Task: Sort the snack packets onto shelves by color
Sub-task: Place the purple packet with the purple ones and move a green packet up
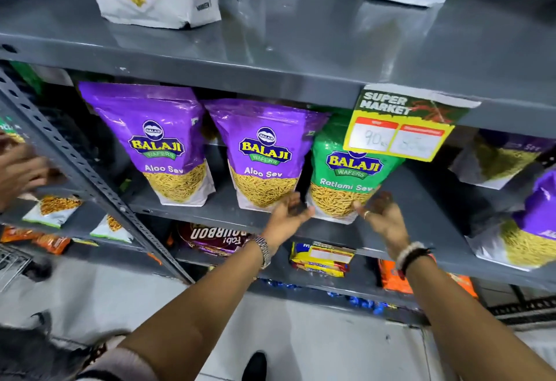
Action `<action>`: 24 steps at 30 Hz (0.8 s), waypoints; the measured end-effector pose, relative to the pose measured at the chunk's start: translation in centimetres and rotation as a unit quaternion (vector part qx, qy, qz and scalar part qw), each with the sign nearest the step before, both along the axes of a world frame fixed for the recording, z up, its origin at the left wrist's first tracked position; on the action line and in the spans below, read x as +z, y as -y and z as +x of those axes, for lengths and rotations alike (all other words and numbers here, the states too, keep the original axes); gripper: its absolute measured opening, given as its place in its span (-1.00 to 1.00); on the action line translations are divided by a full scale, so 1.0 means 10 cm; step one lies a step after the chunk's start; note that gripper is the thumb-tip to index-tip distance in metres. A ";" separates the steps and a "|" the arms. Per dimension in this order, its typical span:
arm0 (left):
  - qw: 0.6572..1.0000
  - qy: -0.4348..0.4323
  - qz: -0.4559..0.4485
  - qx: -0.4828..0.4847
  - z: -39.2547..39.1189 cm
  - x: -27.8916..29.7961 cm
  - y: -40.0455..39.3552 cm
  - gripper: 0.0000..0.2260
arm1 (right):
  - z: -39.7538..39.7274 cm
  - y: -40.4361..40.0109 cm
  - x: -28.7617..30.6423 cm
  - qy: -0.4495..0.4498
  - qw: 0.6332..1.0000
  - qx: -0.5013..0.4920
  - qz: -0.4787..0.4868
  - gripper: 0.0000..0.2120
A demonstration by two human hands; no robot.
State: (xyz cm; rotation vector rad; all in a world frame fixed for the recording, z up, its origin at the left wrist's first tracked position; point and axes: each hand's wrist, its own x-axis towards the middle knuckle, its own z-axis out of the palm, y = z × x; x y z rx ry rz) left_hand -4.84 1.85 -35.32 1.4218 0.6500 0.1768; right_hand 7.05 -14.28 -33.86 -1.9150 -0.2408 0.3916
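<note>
**Head view: hands at the green packet on the middle shelf**

Head view shows both hands spread open at the base of the green packet (349, 170), which stands upright on the middle shelf (421, 200) just beside two purple packets (261, 152). The left hand (287, 215) and right hand (380, 215) flank it, gripping nothing; whether the fingertips touch it is hard to tell. It looks like the placing or lifting step. Next, green likely needs separating from purple.
</note>
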 end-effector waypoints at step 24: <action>0.993 0.017 0.107 -0.039 -0.07 0.23 0.88 -0.63 | -0.49 1.07 0.11 -0.015 0.996 -0.050 0.078 -0.75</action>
